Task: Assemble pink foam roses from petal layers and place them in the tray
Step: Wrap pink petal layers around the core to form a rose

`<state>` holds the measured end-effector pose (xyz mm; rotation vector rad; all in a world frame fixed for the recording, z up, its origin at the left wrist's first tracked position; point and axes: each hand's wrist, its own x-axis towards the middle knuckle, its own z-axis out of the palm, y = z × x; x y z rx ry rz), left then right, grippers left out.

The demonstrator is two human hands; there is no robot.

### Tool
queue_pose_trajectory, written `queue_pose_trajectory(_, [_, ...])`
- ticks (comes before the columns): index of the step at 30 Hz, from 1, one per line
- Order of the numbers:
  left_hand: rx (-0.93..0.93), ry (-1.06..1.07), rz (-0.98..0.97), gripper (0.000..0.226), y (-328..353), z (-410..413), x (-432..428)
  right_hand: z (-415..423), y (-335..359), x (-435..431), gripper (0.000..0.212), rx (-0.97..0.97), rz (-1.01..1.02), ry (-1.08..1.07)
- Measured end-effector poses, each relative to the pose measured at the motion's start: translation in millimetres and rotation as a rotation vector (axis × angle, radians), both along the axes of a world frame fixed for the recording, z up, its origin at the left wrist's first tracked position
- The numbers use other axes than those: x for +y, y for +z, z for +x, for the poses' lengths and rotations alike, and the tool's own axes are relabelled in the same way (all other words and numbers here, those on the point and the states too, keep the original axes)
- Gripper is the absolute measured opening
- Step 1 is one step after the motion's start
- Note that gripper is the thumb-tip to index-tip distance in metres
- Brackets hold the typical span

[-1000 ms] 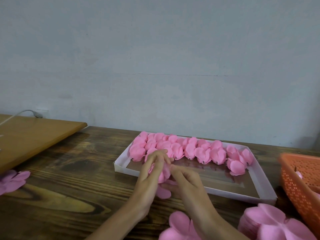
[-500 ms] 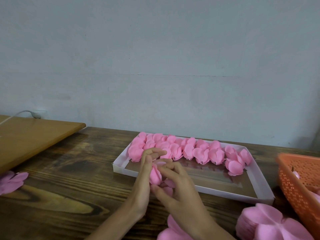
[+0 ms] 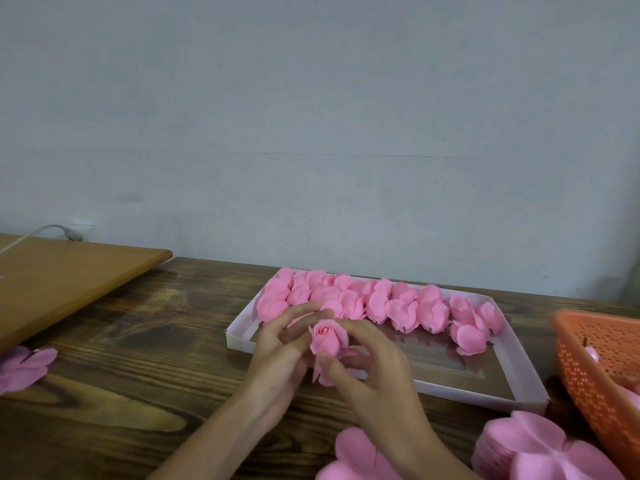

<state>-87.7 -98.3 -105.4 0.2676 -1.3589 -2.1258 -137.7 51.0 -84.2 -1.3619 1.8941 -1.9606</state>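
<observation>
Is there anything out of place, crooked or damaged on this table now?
Nothing is spilled or damaged. The roses lie in rows at the far side of the tray. Only one rose near the right end sits forward of the row, slightly out of line.

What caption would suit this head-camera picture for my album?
Left hand and right hand hold a pink foam rose by a white tray of finished roses.

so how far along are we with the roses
Partway: finished roses fill the far side of the tray. The left hand and right hand hold one rose, bud centre showing, not yet placed. The tray's near half is bare, and stacks of petal layers wait at the near right.
</observation>
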Motion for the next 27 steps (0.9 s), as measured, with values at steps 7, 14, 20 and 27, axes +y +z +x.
queue_pose_trajectory(7, [0.02,0.152,-0.04,0.048,0.9,-0.2,-3.6,-8.7,-2.7,1.6,0.026,-0.028,0.06,-0.051])
queue_pose_trajectory(14, [0.031,0.196,-0.137,0.028,4.8,3.5,3.0,-13.2,-2.7,1.8,0.029,0.042,0.079,-0.093])
queue_pose_trajectory(20, [0.04,0.198,-0.139,0.026,5.5,3.4,4.0,-12.6,-4.0,3.4,0.026,0.049,0.098,-0.148])
queue_pose_trajectory(27, [0.031,0.206,-0.213,0.022,6.8,5.6,2.7,-12.6,4.9,7.5,0.022,0.16,0.131,-0.215])
